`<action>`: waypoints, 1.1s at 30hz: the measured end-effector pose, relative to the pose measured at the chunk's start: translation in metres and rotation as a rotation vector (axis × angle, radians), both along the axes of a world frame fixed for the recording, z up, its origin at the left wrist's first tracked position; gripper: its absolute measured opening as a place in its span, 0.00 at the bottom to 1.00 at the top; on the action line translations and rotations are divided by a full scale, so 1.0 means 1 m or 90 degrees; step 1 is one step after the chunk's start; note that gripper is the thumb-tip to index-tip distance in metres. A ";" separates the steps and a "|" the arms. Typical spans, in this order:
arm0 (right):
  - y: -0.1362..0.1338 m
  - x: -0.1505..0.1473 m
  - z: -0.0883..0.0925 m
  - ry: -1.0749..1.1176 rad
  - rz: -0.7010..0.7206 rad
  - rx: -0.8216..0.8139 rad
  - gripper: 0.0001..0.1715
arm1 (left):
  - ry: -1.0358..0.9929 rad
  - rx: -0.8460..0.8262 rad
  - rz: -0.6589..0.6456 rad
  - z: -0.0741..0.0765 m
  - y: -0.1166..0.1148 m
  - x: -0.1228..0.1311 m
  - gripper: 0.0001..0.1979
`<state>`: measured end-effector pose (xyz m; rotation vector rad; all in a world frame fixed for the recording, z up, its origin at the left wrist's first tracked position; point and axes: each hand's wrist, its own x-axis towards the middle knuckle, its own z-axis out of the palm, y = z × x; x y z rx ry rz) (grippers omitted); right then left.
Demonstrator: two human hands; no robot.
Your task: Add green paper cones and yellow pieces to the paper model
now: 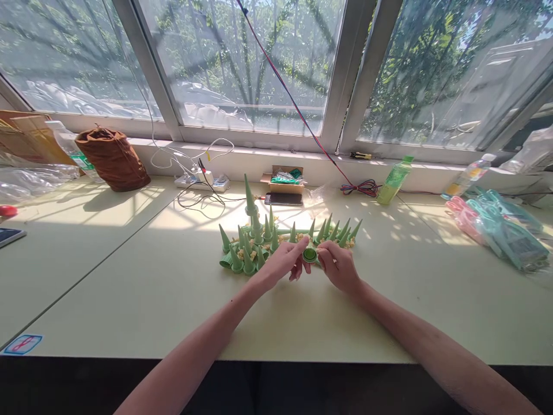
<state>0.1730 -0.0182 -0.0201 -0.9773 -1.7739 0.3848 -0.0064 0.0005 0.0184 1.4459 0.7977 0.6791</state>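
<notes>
My left hand [288, 259] is closed around a green plastic cone [310, 255], whose round hollow base faces me. At the cone's right rim, the fingers of my right hand [339, 264] are pinched together; a small pale bit shows at their tips, too small to name. Just behind my hands stand several green cones [248, 264], points up, grouped to the left and right. Small yellowish pieces [254, 253] lie scattered among them. One taller stack of cones [249, 199] rises at the back left of the group.
Behind the cones are a phone [284, 199], a small cardboard box [283, 185] and a power strip [203, 182] with cables. A brown cloth bag [113, 160] stands at left. Bottles [395, 180] and pink and teal plastic packs [503, 227] are at right.
</notes>
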 end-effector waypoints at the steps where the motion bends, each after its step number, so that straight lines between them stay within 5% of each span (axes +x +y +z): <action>1: 0.000 0.000 0.000 -0.001 0.003 0.000 0.15 | -0.010 -0.004 0.001 0.000 0.000 0.000 0.34; 17: 0.002 0.001 -0.002 -0.024 -0.016 -0.039 0.21 | 0.038 0.149 0.002 0.000 -0.002 0.000 0.20; 33: 0.004 -0.003 0.000 0.040 -0.048 -0.127 0.26 | 0.153 0.536 0.095 -0.016 0.001 0.002 0.09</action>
